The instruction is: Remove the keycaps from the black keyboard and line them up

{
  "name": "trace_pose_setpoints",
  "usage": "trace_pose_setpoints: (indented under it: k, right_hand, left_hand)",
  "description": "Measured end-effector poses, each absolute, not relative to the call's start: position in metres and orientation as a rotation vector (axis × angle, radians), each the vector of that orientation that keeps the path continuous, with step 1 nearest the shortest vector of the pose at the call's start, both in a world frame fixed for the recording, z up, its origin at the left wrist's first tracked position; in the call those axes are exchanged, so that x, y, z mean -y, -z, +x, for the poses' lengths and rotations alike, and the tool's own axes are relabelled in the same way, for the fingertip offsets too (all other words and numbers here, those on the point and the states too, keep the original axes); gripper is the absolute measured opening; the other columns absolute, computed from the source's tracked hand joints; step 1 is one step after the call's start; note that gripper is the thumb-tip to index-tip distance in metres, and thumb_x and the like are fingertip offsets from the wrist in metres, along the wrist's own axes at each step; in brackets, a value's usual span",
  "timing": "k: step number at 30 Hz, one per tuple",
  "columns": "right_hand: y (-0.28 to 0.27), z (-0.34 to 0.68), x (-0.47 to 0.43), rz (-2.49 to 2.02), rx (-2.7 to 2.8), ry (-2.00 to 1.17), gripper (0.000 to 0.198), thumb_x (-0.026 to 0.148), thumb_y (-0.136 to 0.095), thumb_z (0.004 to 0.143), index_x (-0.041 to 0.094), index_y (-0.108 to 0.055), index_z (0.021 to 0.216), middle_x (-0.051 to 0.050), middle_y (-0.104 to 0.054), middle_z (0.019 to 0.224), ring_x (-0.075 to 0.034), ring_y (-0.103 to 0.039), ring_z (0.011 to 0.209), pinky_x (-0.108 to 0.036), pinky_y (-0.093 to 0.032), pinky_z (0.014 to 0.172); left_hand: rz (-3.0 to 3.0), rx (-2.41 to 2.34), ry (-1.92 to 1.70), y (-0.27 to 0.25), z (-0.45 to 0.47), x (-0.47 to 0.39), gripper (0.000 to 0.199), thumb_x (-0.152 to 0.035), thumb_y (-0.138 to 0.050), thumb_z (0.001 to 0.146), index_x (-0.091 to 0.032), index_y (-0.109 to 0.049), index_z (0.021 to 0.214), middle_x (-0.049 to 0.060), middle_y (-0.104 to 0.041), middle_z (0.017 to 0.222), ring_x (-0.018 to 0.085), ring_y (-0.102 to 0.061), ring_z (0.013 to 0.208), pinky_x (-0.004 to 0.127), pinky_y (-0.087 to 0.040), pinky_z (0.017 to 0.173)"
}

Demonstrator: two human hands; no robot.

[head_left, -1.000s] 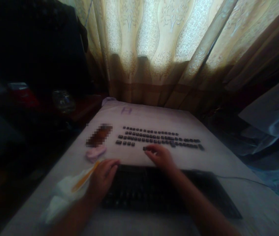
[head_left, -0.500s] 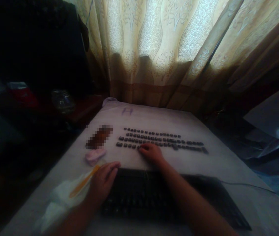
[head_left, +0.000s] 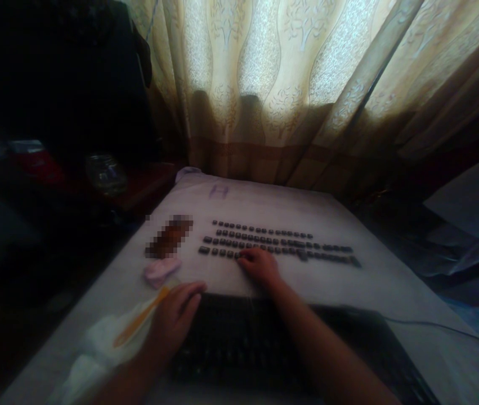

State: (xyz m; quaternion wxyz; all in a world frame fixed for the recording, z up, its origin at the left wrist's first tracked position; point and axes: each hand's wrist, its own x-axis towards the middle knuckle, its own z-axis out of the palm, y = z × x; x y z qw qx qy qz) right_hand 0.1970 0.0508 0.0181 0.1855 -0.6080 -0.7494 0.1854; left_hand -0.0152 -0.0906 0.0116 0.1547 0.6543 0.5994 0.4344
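Observation:
Loose black keycaps (head_left: pixel 260 239) lie in several long rows across the covered table. My right hand (head_left: pixel 261 265) is at the nearest row, its fingertips pinched together at a keycap (head_left: pixel 237 255) that they partly cover. Below the rows, a black keyboard (head_left: pixel 239 320) lies under my right forearm. My left hand (head_left: pixel 180 306) rests at the keyboard's upper left corner, fingers stretched out and holding nothing. Beside its knuckles lies an orange-yellow stick-like tool (head_left: pixel 140 319) on a white cloth (head_left: pixel 104 332).
A crumpled pink cloth (head_left: pixel 161 271) lies left of the rows, with a pixelated brown object (head_left: pixel 170 236) above it. The keyboard's cable (head_left: pixel 433 324) runs right. A glass jar (head_left: pixel 106 174) stands on a red surface at left. Curtains (head_left: pixel 260 73) hang behind the table (head_left: pixel 264 197).
The view shifts slightly. My right hand stays at nearly the same spot in the nearest row, and my left hand keeps its place by the keyboard corner.

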Motion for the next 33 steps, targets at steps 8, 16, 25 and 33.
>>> trace_pose_setpoints:
  k: [8, 16, 25, 33]
  right_hand:
    - [-0.018, 0.197, -0.05, -1.719, 2.125, -0.505, 0.025, 0.032, -0.063, 0.081, 0.028, -0.074, 0.103, -0.003, -0.075, 0.097, -0.023, -0.068, 0.092, -0.032, -0.05, 0.077]
    - [-0.019, 0.197, -0.052, -1.718, 2.131, -0.538, 0.029, 0.033, -0.061, 0.082, 0.024, -0.072, 0.107, -0.005, -0.074, 0.1, -0.023, -0.068, 0.093, -0.033, -0.05, 0.079]
    - [-0.033, 0.218, -0.04, -1.587, 2.265, -0.55, 0.028, 0.021, -0.056, 0.087, 0.018, -0.07, 0.111, -0.006, -0.074, 0.101, -0.018, -0.068, 0.091, -0.026, -0.051, 0.079]
    - [-0.054, 0.248, 0.03, -1.26, 2.634, -0.233, 0.035, 0.013, -0.052, 0.089, 0.023, -0.065, 0.12, -0.009, -0.069, 0.105, -0.02, -0.065, 0.088, -0.031, -0.048, 0.077]
  left_hand:
    - [1.866, -1.708, -1.26, -0.011, -0.014, 0.089, 0.026, -0.034, -0.05, 0.089, -0.023, -0.07, 0.102, 0.005, -0.074, 0.101, 0.021, -0.068, 0.096, 0.038, -0.054, 0.088]
    - [1.819, -1.712, -1.226, -0.012, -0.014, 0.089, 0.026, -0.034, -0.05, 0.089, -0.023, -0.069, 0.103, 0.005, -0.074, 0.101, 0.021, -0.067, 0.097, 0.039, -0.053, 0.09]
    - [1.766, -1.697, -1.212, -0.01, -0.014, 0.087, 0.031, -0.036, -0.048, 0.089, -0.02, -0.068, 0.105, 0.006, -0.074, 0.103, 0.022, -0.068, 0.099, 0.039, -0.051, 0.092]
    - [1.78, -1.688, -1.2, -0.009, -0.014, 0.085, 0.034, -0.039, -0.047, 0.088, -0.019, -0.067, 0.106, 0.006, -0.074, 0.104, 0.021, -0.068, 0.099, 0.038, -0.051, 0.093]
